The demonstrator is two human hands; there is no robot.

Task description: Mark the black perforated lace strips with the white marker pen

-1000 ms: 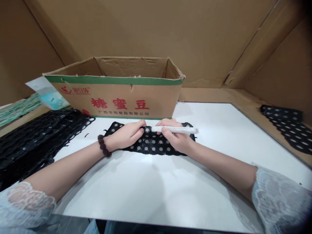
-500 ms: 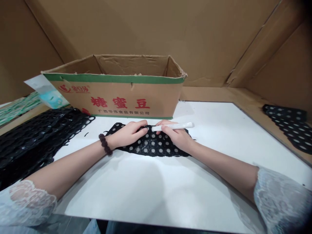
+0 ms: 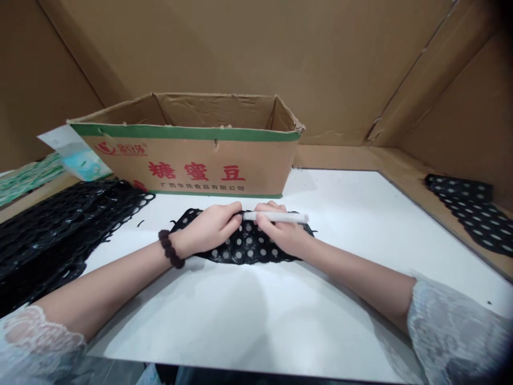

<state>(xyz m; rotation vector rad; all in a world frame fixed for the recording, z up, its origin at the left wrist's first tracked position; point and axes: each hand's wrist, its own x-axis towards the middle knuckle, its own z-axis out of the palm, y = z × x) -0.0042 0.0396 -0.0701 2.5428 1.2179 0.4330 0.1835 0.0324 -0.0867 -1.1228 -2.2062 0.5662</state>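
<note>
A black rubbery sheet with rows of pale round dots (image 3: 249, 250) lies on the white tabletop under both hands. My left hand (image 3: 216, 225) is closed on its far edge, thumb and fingers pinching it. A white pen-like stick (image 3: 286, 217) is gripped in my right hand (image 3: 282, 230), lying nearly level and pointing left. The stick's left end is close to my left thumb, at the sheet's far edge. I cannot make out its tip. The fingers of my right hand also touch the sheet, and both hands hide parts of it.
Behind the hands stands an open cardboard box (image 3: 192, 147) with a green rim stripe. Black perforated sheets (image 3: 52, 230) are piled at the left, near green-and-white strands (image 3: 30, 179). Another dotted black sheet (image 3: 473, 211) lies at the right. Cardboard walls (image 3: 340, 69) surround the white table (image 3: 192, 321).
The stick has moved left and slightly down, its left end now close to my left thumb. Hands and sheet appear slightly lower in view. The left hand keeps its pinch.
</note>
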